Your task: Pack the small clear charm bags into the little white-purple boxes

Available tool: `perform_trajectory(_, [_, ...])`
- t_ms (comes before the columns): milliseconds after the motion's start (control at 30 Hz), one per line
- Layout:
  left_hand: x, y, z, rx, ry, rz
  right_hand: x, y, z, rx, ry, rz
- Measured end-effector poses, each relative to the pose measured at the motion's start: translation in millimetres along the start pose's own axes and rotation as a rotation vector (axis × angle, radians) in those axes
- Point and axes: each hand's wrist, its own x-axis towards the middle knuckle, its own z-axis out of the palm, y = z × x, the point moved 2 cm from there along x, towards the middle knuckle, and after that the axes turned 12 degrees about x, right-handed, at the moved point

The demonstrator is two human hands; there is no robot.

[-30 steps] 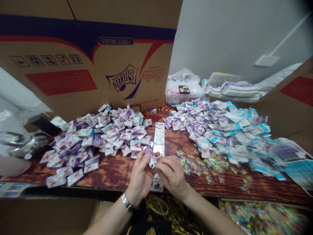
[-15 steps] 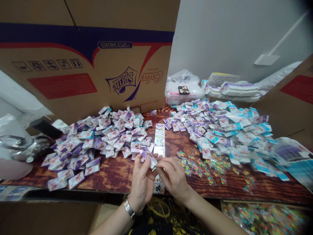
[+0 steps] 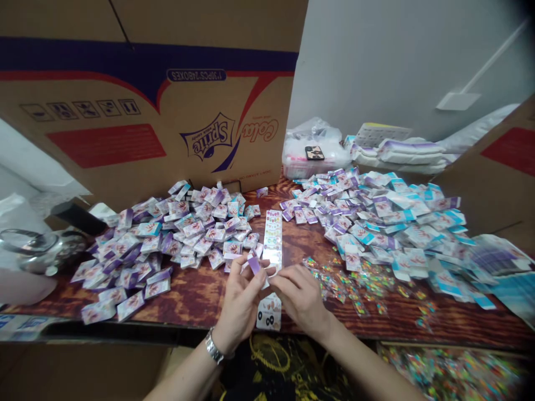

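Purple-white sachet (image 3: 254,265) pinched in L hand (image 3: 240,301), R hand (image 3: 301,298) just beside it w/ fingers extended, hands close but not clamped together. Printed sticker strip (image 3: 272,236) lies lengthwise just above on wood-grain tabletop (image 3: 200,298). Left sachet pile (image 3: 167,239) and right sachet pile (image 3: 384,223) sit either side, shiny small packets (image 3: 351,284) near R hand, Sprite carton (image 3: 125,111) behind.
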Motion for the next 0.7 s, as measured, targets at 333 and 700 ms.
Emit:
perform_trajectory(333, [-3.2, -19.2, -23.7, 0.673, 0.141, 0.406, 10.8, -7.0, -27.5, 0.004, -0.009, -0.101])
perform_trajectory(700, [-7.8, -29.0, -30.3, 0.757, 0.039, 0.47, 3.5, -6.1, -3.8, 0.217, -0.075, 0.078])
